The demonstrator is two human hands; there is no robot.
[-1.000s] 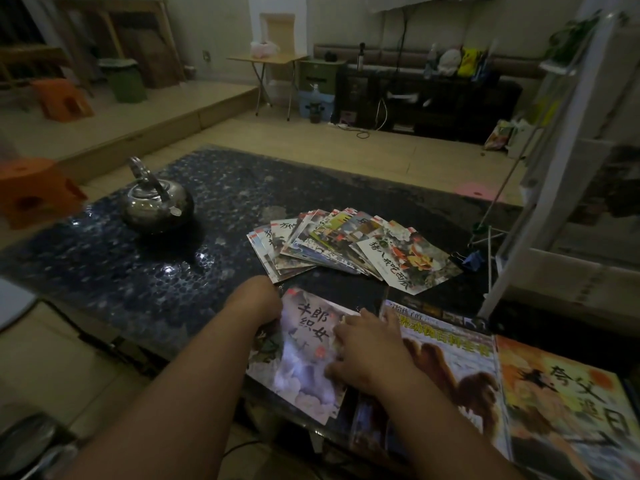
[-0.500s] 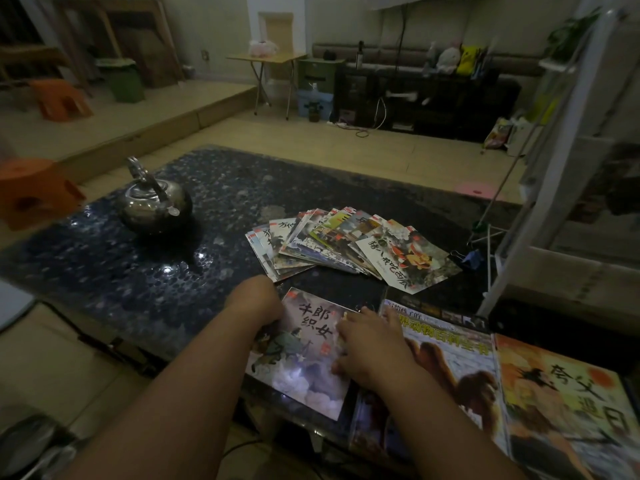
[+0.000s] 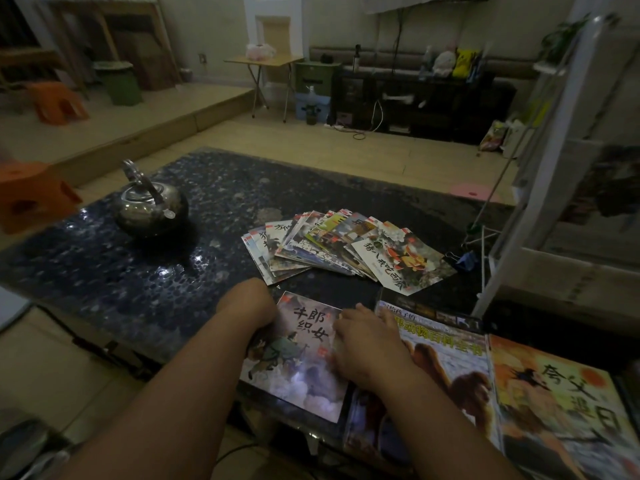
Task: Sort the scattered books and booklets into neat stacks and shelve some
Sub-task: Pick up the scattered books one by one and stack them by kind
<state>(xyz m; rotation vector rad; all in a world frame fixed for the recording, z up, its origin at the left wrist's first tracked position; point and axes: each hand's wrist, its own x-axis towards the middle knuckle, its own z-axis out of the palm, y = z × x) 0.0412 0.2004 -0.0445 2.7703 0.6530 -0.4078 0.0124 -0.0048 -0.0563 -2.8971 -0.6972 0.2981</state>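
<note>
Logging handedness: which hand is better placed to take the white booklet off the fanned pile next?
Right, probably. The right hand rests on the near booklet, closest to the white booklet at the right end of the fanned pile; the left hand sits at the near booklet's left edge, further off.

Books lying face up

A small booklet [image 3: 304,362] with a cloudy cover lies nearest. Behind it many booklets [image 3: 343,247] lie spread like a fan. To its right lie a big animal book [image 3: 450,362] and a big orange book [image 3: 561,407]
</note>
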